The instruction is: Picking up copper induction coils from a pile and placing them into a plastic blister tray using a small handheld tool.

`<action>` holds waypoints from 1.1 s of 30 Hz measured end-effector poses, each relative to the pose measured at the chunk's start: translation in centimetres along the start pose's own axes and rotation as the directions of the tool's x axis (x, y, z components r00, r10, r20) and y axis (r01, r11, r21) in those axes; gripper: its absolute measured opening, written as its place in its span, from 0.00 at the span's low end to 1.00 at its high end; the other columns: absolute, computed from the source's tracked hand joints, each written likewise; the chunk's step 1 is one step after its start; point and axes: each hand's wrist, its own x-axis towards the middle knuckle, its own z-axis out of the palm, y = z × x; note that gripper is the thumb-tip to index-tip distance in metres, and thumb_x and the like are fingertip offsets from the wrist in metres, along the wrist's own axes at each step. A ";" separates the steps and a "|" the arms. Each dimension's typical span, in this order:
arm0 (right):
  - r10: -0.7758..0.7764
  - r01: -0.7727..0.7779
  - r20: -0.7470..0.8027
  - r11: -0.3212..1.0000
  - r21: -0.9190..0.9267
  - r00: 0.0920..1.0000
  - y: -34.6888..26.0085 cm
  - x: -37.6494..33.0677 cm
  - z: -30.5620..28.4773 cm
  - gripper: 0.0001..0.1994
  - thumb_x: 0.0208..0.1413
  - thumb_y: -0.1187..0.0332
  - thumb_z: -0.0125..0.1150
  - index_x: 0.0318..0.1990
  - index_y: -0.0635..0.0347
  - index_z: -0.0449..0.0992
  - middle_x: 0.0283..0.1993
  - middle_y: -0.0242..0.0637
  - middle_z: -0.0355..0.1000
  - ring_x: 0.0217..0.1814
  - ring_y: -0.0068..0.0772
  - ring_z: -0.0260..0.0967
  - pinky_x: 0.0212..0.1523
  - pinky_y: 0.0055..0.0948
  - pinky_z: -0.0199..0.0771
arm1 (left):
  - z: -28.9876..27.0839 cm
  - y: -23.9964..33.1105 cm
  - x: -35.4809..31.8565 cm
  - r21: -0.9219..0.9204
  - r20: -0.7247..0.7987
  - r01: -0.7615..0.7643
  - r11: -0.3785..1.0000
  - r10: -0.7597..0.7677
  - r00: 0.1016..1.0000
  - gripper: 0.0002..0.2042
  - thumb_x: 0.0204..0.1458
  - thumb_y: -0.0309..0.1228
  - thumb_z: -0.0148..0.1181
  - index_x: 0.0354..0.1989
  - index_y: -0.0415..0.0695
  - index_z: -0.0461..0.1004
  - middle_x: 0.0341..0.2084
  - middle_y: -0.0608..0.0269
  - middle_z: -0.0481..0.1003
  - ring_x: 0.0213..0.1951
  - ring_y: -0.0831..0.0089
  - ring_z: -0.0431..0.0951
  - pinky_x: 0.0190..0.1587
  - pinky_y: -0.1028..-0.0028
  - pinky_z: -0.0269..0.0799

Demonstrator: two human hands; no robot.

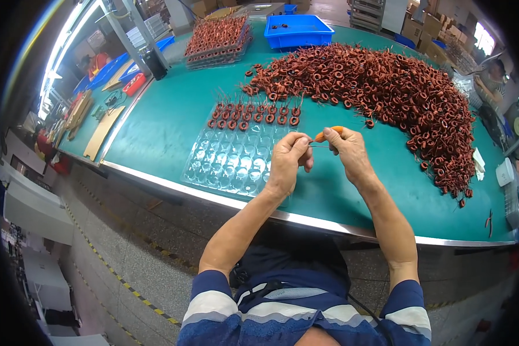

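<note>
Hands meet above the green worktop's near edge: left hand (288,158) pinches a small part, hidden by the fingers; right hand (347,151) grips an orange-handled tool (330,132) beside the clear tray (230,161).

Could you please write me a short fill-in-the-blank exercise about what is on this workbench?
1. The table has a ____ top.
2. The right hand holds a tool with an ____ handle.
3. Copper coils fill the ____ rows of the clear tray.
4. The bin beyond the coil pile is ____.

Missing words: green; orange; far; blue
</note>
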 end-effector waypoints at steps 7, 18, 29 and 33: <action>0.032 -0.031 -0.016 0.998 0.048 0.999 -0.2 -0.1 -0.1 0.20 0.58 0.56 0.62 0.47 0.65 0.76 0.37 0.30 0.72 0.33 0.18 0.67 0.33 0.18 0.67 | -1.2 0.5 -0.6 0.051 0.109 0.024 0.998 -0.029 0.994 0.10 0.63 0.30 0.47 0.49 0.41 0.67 0.26 0.65 0.69 0.26 0.77 0.71 0.28 0.78 0.68; -0.086 0.098 0.201 0.994 -0.050 0.976 1.1 -1.1 1.9 0.17 0.65 0.59 0.52 0.41 0.65 0.79 0.26 0.29 0.74 0.28 0.20 0.69 0.29 0.23 0.69 | -1.3 1.4 -1.0 0.253 0.164 -0.162 0.954 0.123 0.979 0.11 0.61 0.25 0.51 0.51 0.37 0.66 0.26 0.65 0.70 0.26 0.79 0.72 0.28 0.79 0.70; 0.161 -0.178 0.161 0.979 0.102 0.974 -0.5 -0.2 -0.2 0.17 0.62 0.57 0.56 0.33 0.65 0.78 0.23 0.31 0.72 0.22 0.18 0.66 0.21 0.17 0.63 | -0.8 1.1 -0.8 0.429 0.142 -0.179 0.885 0.130 0.981 0.12 0.61 0.27 0.50 0.50 0.35 0.64 0.27 0.63 0.70 0.24 0.77 0.73 0.27 0.77 0.71; 0.125 -0.126 0.012 0.992 0.033 0.992 -0.2 -0.5 0.4 0.16 0.59 0.57 0.61 0.37 0.64 0.77 0.23 0.30 0.71 0.21 0.17 0.66 0.20 0.17 0.62 | -2.3 1.6 -1.1 0.290 0.157 -0.033 0.956 -0.014 0.988 0.14 0.64 0.35 0.48 0.48 0.36 0.66 0.24 0.64 0.69 0.22 0.75 0.74 0.24 0.76 0.72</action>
